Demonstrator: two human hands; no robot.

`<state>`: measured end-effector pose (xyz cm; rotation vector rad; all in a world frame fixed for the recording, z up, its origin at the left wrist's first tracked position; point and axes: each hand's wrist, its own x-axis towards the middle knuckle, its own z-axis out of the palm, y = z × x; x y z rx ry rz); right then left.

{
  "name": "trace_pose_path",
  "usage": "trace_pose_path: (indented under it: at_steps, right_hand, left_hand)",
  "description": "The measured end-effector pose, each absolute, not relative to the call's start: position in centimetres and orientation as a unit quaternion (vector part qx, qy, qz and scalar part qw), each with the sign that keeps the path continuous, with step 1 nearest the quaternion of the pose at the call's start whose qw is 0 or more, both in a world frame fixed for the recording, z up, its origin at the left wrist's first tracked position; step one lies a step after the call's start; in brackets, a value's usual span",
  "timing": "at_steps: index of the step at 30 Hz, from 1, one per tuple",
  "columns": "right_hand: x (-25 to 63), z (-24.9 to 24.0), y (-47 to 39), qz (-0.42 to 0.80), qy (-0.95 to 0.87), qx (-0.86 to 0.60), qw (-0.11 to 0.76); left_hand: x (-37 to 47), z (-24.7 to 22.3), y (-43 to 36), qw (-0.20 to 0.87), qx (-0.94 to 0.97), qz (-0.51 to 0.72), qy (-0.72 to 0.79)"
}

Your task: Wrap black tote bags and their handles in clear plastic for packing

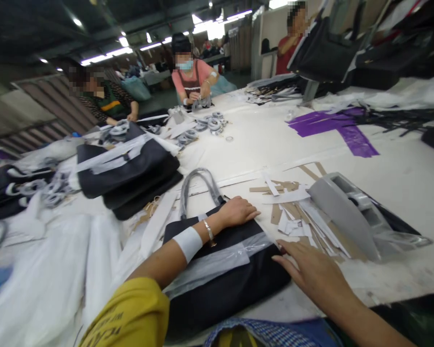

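A black handbag (231, 282) lies on the table in front of me, with clear plastic film (220, 265) across its front. Its handle (198, 176) is wrapped in plastic and arches away from me. My left hand (238, 210) rests palm down on the upper part of the bag, fingers stretched out toward its right edge. At the bag's right side is my right hand (304, 262), thumb and fingers apart, their tips at the edge. Whether it grips the edge lightly is hard to see.
Paper and cardboard strips (300, 217) lie right of the bag, beside a grey tape dispenser (343, 212). Several stacked black bags (137, 168) are at left, above white sheeting (54, 270). Purple strips (332, 125) lie farther back. Co-workers (193, 77) work across the table.
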<state>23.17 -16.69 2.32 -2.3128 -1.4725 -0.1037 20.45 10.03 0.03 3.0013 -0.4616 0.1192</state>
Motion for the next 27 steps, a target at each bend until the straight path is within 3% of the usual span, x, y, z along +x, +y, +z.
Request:
trace_pose_path:
  at_steps: [4,8,11,14,19,22,27]
  right_hand:
    - [23.3,3.8,-13.7,-0.106,-0.601,-0.767,0.199]
    - [23.2,1.0,-11.2,-0.078,-0.706,-0.68,0.183]
    - [24.1,-1.0,-11.0,-0.084,-0.732,-0.656,0.162]
    - [24.9,-0.6,-10.8,-0.113,-0.74,-0.643,0.162]
    - [22.9,4.2,-7.1,-0.105,-0.763,-0.61,0.185]
    - [19.9,7.0,-3.8,-0.077,-0.793,-0.566,0.213]
    - [15.4,8.6,1.8,0.007,-0.84,-0.51,0.185]
  left_hand:
    - [20.3,1.0,9.3,0.041,0.988,0.046,-0.139]
    - [16.7,4.6,10.8,0.062,0.991,0.094,-0.074]
    - [9.5,8.3,13.7,0.117,0.982,0.12,0.088]
    - [0.3,10.1,16.5,0.118,0.919,0.133,0.353]
    - [-8.2,7.4,17.6,0.085,0.855,0.119,0.498]
    - [-8.0,4.6,16.8,0.09,0.852,0.109,0.503]
    - [-7.0,2.7,16.7,0.15,0.831,0.102,0.526]
